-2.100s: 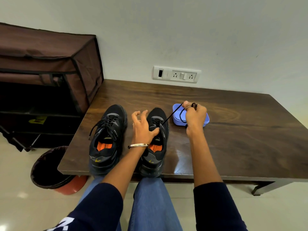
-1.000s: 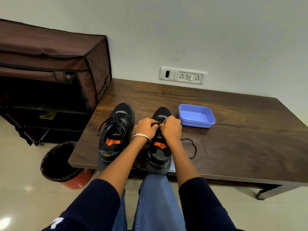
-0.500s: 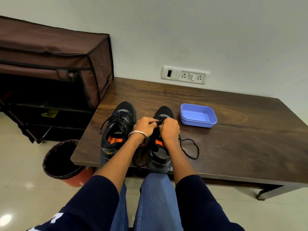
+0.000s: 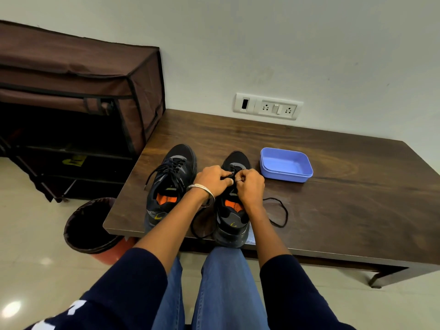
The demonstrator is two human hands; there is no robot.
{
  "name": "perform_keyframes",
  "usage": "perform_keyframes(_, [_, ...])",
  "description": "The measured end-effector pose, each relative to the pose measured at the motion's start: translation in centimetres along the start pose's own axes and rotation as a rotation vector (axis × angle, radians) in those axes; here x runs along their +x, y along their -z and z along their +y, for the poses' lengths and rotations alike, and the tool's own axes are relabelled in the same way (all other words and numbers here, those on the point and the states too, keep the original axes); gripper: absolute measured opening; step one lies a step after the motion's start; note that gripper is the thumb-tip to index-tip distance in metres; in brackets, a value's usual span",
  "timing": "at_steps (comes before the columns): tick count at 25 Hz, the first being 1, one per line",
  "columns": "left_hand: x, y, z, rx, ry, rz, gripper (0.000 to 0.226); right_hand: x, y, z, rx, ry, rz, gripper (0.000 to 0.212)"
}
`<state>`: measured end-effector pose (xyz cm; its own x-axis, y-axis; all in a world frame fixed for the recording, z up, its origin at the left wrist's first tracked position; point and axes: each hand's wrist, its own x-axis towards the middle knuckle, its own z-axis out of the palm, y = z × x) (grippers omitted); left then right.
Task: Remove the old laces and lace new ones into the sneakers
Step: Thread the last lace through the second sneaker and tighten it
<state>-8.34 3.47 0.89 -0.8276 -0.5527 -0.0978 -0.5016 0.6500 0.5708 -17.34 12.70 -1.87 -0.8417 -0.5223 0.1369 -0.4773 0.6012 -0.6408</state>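
Observation:
Two black sneakers with orange insoles stand side by side near the front edge of the wooden table (image 4: 333, 191). The left sneaker (image 4: 170, 186) is fully laced, its lace ends hanging loose. Over the eyelets of the right sneaker (image 4: 232, 217) my left hand (image 4: 212, 178) and my right hand (image 4: 250, 186) meet, fingers curled and pinching its black lace (image 4: 278, 210). One loose end of that lace loops over the table to the right of the shoe; another loop lies between the two shoes. The fingertips hide the eyelets.
An open blue plastic box (image 4: 285, 164) sits on the table just right of the shoes. A brown fabric shoe rack (image 4: 78, 96) stands to the left, and a red bin with a black liner (image 4: 92, 227) is on the floor below the table's left corner.
My right hand, which was pulling the lace out toward the blue box, came back to the right sneaker. Both hands now work at its eyelets, and the loose lace lies looped on the table.

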Motion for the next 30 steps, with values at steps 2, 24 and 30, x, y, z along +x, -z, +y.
perform_keyframes(2, [0.0, 0.1, 0.0, -0.011, 0.001, -0.008, 0.036, 0.5, -0.2, 0.1, 0.003, 0.012, -0.013, 0.016])
perform_keyframes(24, [0.2, -1.2, -0.8, -0.077, 0.034, 0.094, 0.037, -0.2, -0.1, 0.9, 0.318, -0.033, 0.005, 0.013])
perform_keyframes(30, [0.0, -1.7, -1.0, -0.038, 0.001, 0.098, 0.039, 0.6, -1.0, 0.6, 0.067, 0.017, -0.051, 0.024])
